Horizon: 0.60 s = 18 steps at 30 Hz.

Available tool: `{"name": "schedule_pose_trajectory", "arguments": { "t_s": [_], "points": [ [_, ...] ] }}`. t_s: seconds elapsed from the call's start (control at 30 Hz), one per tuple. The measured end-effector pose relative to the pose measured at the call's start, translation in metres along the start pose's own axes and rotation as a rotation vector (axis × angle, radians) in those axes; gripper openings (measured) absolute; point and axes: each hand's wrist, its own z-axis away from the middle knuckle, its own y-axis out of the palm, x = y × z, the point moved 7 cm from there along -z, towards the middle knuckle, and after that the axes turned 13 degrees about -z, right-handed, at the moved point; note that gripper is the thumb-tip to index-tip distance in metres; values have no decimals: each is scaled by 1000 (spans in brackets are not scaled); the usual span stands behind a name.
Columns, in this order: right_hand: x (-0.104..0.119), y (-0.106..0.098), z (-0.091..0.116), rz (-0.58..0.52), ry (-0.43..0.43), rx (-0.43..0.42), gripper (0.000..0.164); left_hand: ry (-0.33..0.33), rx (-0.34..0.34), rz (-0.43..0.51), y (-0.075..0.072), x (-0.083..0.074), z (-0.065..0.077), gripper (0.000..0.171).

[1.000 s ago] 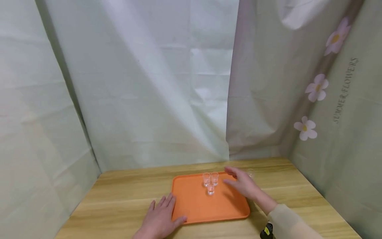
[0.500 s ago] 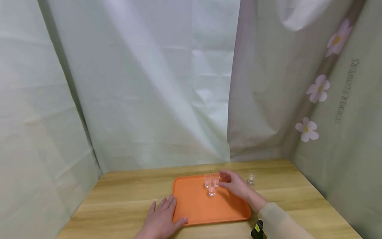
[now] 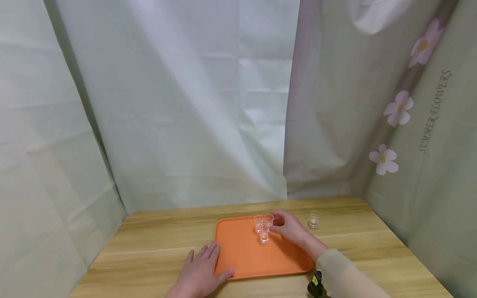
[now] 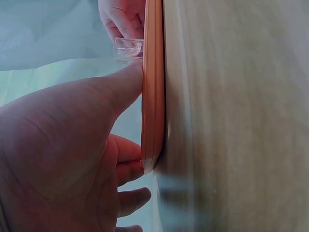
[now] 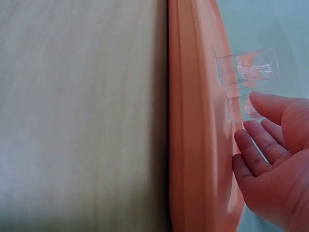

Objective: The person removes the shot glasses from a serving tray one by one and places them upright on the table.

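Note:
In the head view, an orange tray [image 3: 242,258] lies on the table. My left hand [image 3: 201,269] rests at its left front corner, fingers spread, thumb over the rim; the left wrist view shows that thumb [image 4: 123,82] along the tray edge. Three clear shot glasses stand upright in a tight cluster on the tray: a front one [image 3: 263,236], a back left one [image 3: 258,224] and a back right one [image 3: 268,220]. My right hand [image 3: 290,229] is beside the back right glass, loosely bent, with a gap between thumb and fingers; its thumb [image 5: 270,106] overlaps that glass in the right wrist view.
Another clear shot glass [image 3: 314,219] stands on the wooden table [image 3: 156,244], right of the tray. Pale curtains [image 3: 186,103] enclose the back and sides. A black and yellow object [image 3: 315,283] sits by the right sleeve [image 3: 343,273].
My right hand has moved left across the tray to the back right shot glass, uncovering the glass on the table. The left hand and the clustered glasses stay in place.

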Motion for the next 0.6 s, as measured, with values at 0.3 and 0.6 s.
{"name": "schedule_pose_trajectory", "arguments": {
  "t_s": [0.3, 0.6],
  "points": [
    [-1, 2, -3, 7, 14, 7, 36, -4, 28, 1, 0, 0, -1, 101],
    [-1, 2, -5, 24, 28, -22, 29, -7, 38, -2, 3, 1, -3, 100]
  ]
}}
